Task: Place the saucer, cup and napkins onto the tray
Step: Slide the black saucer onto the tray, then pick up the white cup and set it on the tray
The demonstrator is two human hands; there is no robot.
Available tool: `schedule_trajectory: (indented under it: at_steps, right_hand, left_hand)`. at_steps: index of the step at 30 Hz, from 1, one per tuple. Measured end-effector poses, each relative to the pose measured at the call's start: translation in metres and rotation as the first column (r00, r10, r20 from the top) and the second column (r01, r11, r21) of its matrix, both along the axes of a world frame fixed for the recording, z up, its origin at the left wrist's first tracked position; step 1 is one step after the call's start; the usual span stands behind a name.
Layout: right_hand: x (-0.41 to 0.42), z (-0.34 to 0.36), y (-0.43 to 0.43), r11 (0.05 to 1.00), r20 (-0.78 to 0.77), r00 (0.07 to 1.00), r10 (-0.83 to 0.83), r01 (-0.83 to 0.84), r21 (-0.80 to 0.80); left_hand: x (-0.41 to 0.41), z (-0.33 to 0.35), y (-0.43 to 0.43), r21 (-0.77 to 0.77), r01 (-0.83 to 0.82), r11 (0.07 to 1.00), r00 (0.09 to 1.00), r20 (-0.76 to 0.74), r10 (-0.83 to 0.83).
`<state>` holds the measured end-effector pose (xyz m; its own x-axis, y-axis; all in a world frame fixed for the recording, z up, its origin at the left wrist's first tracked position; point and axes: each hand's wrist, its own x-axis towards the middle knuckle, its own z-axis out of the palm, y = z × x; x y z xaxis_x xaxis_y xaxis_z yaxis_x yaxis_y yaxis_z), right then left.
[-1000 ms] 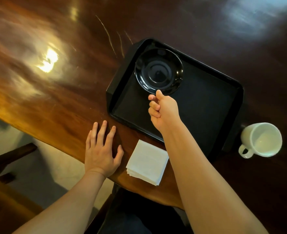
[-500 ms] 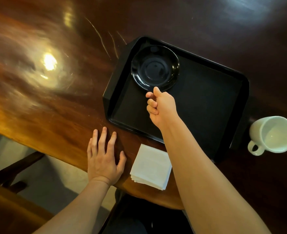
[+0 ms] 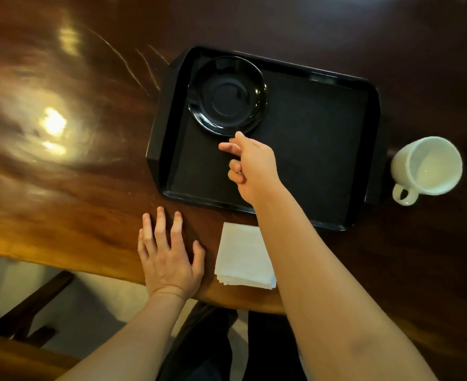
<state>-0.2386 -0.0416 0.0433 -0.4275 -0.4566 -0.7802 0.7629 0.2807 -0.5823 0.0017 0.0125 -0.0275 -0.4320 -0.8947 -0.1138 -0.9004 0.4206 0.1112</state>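
A black saucer (image 3: 227, 96) lies flat in the far left corner of the black tray (image 3: 312, 149). My right hand (image 3: 253, 166) hovers over the tray just in front of the saucer. Its thumb tip is at the saucer's near rim, its index finger is stretched out, and it holds nothing. My left hand (image 3: 169, 257) rests flat on the table with fingers spread, left of a stack of white napkins (image 3: 240, 257) near the table's front edge. A white cup (image 3: 427, 166) stands on the table to the right of the tray, handle toward me.
The glossy dark wooden table (image 3: 75, 174) stretches to the left and far side with lamp glare on it. Its front edge runs just behind my left wrist. A wooden chair part (image 3: 28, 306) shows below the edge at lower left.
My right hand has loosened at the saucer's rim and its index finger has come away. The saucer stays put on the tray. My left hand has not moved.
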Motion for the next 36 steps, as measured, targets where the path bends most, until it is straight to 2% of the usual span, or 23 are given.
schedule_trajectory:
  at_steps: [5, 9, 13, 20, 27, 36]
  right_hand:
    - [-0.007, 0.009, 0.05, 0.986, -0.241, 0.97, -0.04, 0.077, 0.145]
    - [-0.01, 0.018, 0.096, 0.954, -0.316, 0.941, -0.124, 0.201, 0.224]
    - [-0.003, 0.026, 0.137, 0.914, -0.338, 0.92, -0.197, 0.297, 0.276]
    - [-0.018, 0.035, 0.19, 0.835, -0.362, 0.854, -0.373, 0.479, 0.27]
    - [-0.045, 0.036, 0.212, 0.776, -0.43, 0.801, -0.416, 0.559, 0.291]
    - [-0.064, 0.025, 0.211, 0.783, -0.346, 0.784, -0.515, 0.595, 0.181]
  left_hand:
    - [0.0, 0.002, -0.001, 0.02, 0.007, 1.0, 1.0, -0.025, -0.006]
    - [-0.002, 0.008, -0.002, 0.044, 0.009, 0.999, 1.0, -0.024, -0.008]
    - [-0.003, 0.012, -0.001, 0.088, -0.003, 0.996, 1.0, -0.011, 0.004]
    - [-0.001, 0.01, -0.001, 0.081, -0.001, 0.997, 1.0, -0.03, 0.004]
    - [-0.001, 0.01, 0.001, 0.08, -0.004, 0.997, 0.999, -0.044, 0.007]
    - [-0.004, 0.015, 0.003, 0.078, -0.013, 0.997, 0.999, -0.047, 0.017]
